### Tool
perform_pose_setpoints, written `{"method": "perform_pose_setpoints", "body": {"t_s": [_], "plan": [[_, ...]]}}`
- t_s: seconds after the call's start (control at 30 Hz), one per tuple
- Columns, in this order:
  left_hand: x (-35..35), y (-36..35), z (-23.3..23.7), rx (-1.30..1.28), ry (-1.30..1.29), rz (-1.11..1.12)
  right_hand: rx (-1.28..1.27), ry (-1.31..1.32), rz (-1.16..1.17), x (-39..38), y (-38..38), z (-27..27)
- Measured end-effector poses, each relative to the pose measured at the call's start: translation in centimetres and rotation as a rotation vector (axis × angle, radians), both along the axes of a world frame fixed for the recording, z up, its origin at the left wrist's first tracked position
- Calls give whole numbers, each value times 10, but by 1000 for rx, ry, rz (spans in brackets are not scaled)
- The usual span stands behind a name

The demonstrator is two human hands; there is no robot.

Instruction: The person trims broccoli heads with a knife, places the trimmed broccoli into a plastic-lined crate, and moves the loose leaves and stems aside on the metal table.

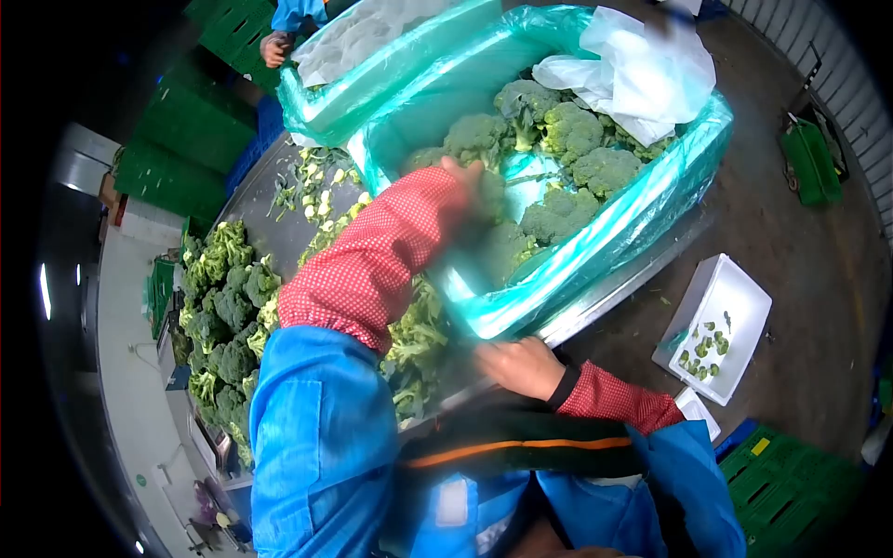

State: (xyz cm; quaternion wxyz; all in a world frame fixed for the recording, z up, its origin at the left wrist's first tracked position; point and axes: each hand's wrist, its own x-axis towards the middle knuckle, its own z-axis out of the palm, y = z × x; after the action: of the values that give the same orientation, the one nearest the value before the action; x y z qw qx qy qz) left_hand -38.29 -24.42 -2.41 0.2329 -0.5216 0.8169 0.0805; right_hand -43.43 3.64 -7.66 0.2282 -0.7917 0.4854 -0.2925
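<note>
Nearest, at 6 o'clock, the right hand (519, 366) lay knuckles-up at the near edge of the metal table (256, 191), just under the corner of the box (577, 270). Its fingers pointed toward 9 o'clock and were partly tucked out of sight, so I cannot tell how far they were curled or whether they had hold of anything.

From 7 o'clock the other arm, in a red dotted sleeve (372, 265), ran up toward the middle of the view. The left hand (473, 186) was inside the box, down among the broccoli heads (567, 130). It was blurred, so I cannot tell whether its fingers were spread or closed on a head.

The box, lined with teal plastic film, stood tilted on the table from the centre out to 2 o'clock, and the heads lay piled in its far half. A white plastic sheet (633, 65) hung over its rim at 1 o'clock.

At 8 o'clock a loose pile of broccoli (223, 316) lay on the table, with trimmed bits (316, 186) scattered at 10 o'clock. A white tray (721, 307) sat on the floor at 4 o'clock.

Farther off, at 12 o'clock, a second lined box (372, 84) touched the first. At 11 o'clock a co-worker's hand (274, 46) was near green crates (177, 149).
</note>
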Motion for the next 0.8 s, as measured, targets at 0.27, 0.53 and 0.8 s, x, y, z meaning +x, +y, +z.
{"method": "perform_pose_setpoints", "body": {"t_s": [0.27,0.53,0.8], "plan": [[37,20,72,-138,293,-180,1,-3,115,14,-1,-17],[147,42,163,-180,1020,94,58,-49,197,52,-11,2],[319,145,78,-127,1465,296,47,-229,34,65,-6,8]]}}
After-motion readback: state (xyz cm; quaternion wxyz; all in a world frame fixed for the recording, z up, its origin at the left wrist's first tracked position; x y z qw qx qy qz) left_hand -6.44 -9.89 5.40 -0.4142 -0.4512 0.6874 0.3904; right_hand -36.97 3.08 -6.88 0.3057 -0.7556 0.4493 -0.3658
